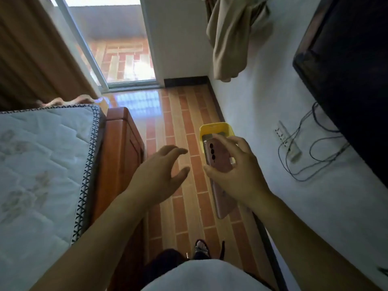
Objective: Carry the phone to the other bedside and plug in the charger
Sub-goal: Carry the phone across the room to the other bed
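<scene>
A pink phone (218,159) with three dark camera lenses is gripped in my right hand (233,171), back side up, held out over the tiled floor. My left hand (161,171) hovers to its left, fingers spread and curled, holding nothing. On the white wall to the right, a socket strip (282,133) has dark cables (315,156) hanging from it in loops, with a small white plug or adapter (295,153) at the wall.
A yellow bin (216,130) stands on the floor by the wall, just beyond the phone. The mattress (42,164) on a wooden bed frame (121,148) fills the left. A dark TV (352,70) hangs at right. A glass door (117,49) and curtain (31,49) lie ahead.
</scene>
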`<state>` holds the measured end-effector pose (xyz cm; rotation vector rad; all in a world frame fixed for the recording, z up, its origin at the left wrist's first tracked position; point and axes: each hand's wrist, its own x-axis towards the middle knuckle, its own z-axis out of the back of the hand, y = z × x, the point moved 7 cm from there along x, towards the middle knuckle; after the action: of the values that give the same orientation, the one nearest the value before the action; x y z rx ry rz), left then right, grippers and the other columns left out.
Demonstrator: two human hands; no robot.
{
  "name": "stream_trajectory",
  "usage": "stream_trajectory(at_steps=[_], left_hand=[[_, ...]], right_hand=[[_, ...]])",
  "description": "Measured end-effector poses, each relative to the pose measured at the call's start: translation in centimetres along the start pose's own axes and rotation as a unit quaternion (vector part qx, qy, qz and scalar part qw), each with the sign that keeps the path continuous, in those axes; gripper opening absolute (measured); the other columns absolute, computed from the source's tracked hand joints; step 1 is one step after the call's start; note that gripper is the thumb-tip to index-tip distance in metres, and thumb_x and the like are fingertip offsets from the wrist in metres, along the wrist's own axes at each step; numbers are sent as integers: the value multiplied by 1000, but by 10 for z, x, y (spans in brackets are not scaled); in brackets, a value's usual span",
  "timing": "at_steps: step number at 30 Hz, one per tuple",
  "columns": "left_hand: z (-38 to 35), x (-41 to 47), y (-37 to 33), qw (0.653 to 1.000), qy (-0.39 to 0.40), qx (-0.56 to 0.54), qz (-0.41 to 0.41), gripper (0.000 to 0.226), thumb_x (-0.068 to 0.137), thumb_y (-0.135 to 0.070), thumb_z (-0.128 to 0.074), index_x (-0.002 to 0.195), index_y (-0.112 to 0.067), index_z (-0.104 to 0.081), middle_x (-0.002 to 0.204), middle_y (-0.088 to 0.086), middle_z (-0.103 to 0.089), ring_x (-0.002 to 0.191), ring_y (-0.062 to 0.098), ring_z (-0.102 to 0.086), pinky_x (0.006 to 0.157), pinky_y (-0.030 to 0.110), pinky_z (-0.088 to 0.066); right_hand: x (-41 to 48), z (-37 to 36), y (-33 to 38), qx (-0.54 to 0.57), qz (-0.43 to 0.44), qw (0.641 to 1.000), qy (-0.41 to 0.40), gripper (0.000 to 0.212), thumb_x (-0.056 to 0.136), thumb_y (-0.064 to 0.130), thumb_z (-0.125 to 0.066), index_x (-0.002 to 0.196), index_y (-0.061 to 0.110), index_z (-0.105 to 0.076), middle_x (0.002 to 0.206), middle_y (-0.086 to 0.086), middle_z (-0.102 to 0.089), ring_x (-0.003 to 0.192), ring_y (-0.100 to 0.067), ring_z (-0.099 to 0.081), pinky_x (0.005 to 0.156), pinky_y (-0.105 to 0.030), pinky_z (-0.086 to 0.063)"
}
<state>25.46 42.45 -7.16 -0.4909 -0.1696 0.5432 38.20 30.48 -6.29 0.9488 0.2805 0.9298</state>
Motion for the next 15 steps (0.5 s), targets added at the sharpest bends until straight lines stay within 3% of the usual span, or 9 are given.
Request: stream_trajectory(at_steps=[5, 7, 9, 12, 15], left_hand=[[36, 83, 69, 998, -39, -13, 47, 46, 86, -44, -52, 130, -30, -43, 141, 0, -43, 119, 20, -49, 88, 31, -41], [49, 119, 102, 996, -60, -19, 66, 45, 86, -43, -53, 128, -30, -45, 140, 1, -45, 119, 22, -49, 92, 37, -45], [63, 160, 138, 993, -79, -22, 84, 45, 85, -43, -53, 127, -30, -46, 139, 1, -46, 118, 22, -50, 93, 43, -47], [87, 225, 193, 990, -103, -10, 94, 43, 85, -44, -53, 125, -30, -47, 137, 0, -48, 117, 21, -51, 94, 39, -40], [122, 288, 246, 987, -113, -25, 112, 42, 85, -42, -55, 125, -31, -47, 136, 0, -48, 116, 21, -51, 90, 37, -43]], right_hand=[[119, -46, 10, -5, 25, 999, 41, 67, 73, 49, -69, 131, 47, -36, 135, 13, -38, 104, -2, -39, 69, -5, -32], [169, -66, 12, -1, 42, 997, 58, 68, 73, 45, -71, 131, 48, -37, 134, 12, -38, 102, 1, -38, 60, 1, -33], [223, -89, 11, 4, 48, 996, 73, 68, 73, 42, -72, 131, 48, -38, 134, 11, -38, 104, 1, -38, 60, 5, -34], [306, -126, 14, -3, 59, 995, 85, 69, 73, 45, -71, 133, 46, -37, 134, 11, -39, 108, -4, -43, 74, -5, -38], [392, -160, 31, -7, 78, 993, 90, 69, 72, 45, -72, 133, 43, -39, 133, 9, -42, 106, -3, -43, 76, -6, -37]])
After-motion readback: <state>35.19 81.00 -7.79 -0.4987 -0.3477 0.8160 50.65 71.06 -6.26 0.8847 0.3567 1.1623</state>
